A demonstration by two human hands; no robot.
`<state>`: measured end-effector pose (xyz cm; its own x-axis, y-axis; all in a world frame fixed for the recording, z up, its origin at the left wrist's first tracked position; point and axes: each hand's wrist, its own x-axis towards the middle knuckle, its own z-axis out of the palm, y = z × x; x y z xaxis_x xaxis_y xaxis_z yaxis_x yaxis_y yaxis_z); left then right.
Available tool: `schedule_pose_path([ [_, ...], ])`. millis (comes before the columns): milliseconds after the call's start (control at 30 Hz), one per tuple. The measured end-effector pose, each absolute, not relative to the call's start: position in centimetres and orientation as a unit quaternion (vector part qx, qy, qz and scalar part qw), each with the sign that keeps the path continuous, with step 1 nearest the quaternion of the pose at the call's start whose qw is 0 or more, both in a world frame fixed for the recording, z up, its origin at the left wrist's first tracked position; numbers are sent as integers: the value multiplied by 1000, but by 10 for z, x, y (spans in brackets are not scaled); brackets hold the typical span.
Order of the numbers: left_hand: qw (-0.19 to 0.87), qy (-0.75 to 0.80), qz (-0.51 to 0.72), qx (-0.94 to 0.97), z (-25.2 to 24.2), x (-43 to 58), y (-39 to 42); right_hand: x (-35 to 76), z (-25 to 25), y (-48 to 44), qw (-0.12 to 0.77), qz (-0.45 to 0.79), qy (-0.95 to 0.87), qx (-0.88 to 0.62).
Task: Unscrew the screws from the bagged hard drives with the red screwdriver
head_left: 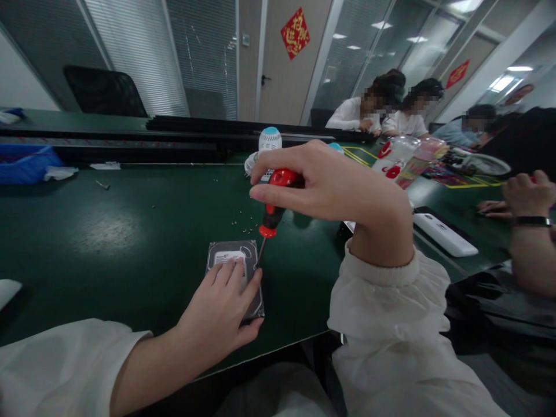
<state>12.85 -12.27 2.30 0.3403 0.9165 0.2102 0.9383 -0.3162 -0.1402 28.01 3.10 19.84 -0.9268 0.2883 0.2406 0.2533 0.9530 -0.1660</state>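
Observation:
A silver hard drive (230, 255) with a white label lies flat on the dark green table (130, 243). My left hand (219, 313) rests flat on its near half, fingers stretched out, pressing it down. My right hand (330, 188) is closed around the top of a red and black screwdriver (274, 208), held upright. The screwdriver's thin tip touches the drive's right edge.
Several tiny screws (238, 220) lie scattered behind the drive. A white and teal gadget (269, 140) stands further back. A white flat device (445, 234) lies to the right. Another person's hands (521, 197) rest at the right edge; other people sit at the back. A blue bin (26, 165) is far left.

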Motion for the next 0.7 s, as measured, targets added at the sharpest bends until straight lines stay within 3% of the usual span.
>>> schedule_pose_path([
  [700, 160, -564, -54, -808, 19, 127, -123, 278, 195, 35, 137, 70, -980, -129],
])
